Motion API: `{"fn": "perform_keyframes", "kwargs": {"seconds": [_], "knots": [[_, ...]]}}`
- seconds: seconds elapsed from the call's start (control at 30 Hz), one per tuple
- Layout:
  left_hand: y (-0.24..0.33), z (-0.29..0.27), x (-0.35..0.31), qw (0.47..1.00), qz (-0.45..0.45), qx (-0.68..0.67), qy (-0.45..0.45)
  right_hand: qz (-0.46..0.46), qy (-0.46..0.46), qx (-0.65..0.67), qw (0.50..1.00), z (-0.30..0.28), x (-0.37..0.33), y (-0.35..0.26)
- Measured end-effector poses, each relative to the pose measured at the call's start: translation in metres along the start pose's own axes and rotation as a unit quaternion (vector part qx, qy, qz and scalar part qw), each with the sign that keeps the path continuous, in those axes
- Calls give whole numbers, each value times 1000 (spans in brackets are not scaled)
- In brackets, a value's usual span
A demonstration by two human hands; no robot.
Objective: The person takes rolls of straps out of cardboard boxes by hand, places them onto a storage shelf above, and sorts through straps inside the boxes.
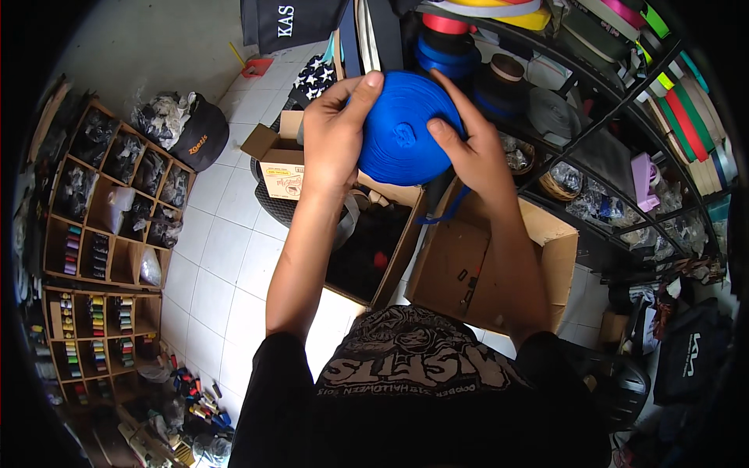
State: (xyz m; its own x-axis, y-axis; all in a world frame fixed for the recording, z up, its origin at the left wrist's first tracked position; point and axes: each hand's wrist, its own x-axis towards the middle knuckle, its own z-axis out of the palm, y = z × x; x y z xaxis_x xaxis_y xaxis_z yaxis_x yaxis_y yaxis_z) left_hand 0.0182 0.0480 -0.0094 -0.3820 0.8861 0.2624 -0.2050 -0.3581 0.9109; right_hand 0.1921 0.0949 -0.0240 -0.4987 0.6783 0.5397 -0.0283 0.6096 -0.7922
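A large flat roll of blue webbing tape is held up in front of me, its coiled face and small folded centre toward me. My left hand grips its left edge, thumb on top near the rim. On the right edge, my right hand holds it with the thumb on the coiled face and fingers behind. A loose blue tail hangs from the roll's lower right. Below it stand an open carton with dark contents and a wider open cardboard box with a few small dark pieces inside.
Wooden cubby shelves with thread spools and plastic-wrapped goods line the left wall. Dark metal racks at the right hold colourful webbing rolls and baskets. A small white carton stands past my left forearm. Spools lie scattered on the tiled floor.
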Motion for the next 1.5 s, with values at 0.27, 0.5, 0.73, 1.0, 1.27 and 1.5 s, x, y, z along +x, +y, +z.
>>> {"fn": "perform_keyframes", "kwargs": {"seconds": [0.27, 0.5, 0.73, 1.0, 1.27, 1.5], "knots": [[5, -8, 15, 986, 112, -87, 90, 25, 26, 3, 999, 9, -13, 23], [-34, 30, -11, 949, 14, -253, 188, -30, 208, 99, 973, 30, 4, 12], [7, -8, 1, 977, -38, 160, -137, 22, -51, -9, 998, -7, -8, 17], [-21, 22, -7, 975, 38, -162, 148, 24, 146, -22, 989, 47, -8, 24], [-25, -5, -22, 984, -69, -163, 24, 72, 100, 3, 992, 6, -15, 22], [-40, 21, -6, 982, -57, -155, 96, 60, 122, -62, 989, 10, -10, 28]]}}
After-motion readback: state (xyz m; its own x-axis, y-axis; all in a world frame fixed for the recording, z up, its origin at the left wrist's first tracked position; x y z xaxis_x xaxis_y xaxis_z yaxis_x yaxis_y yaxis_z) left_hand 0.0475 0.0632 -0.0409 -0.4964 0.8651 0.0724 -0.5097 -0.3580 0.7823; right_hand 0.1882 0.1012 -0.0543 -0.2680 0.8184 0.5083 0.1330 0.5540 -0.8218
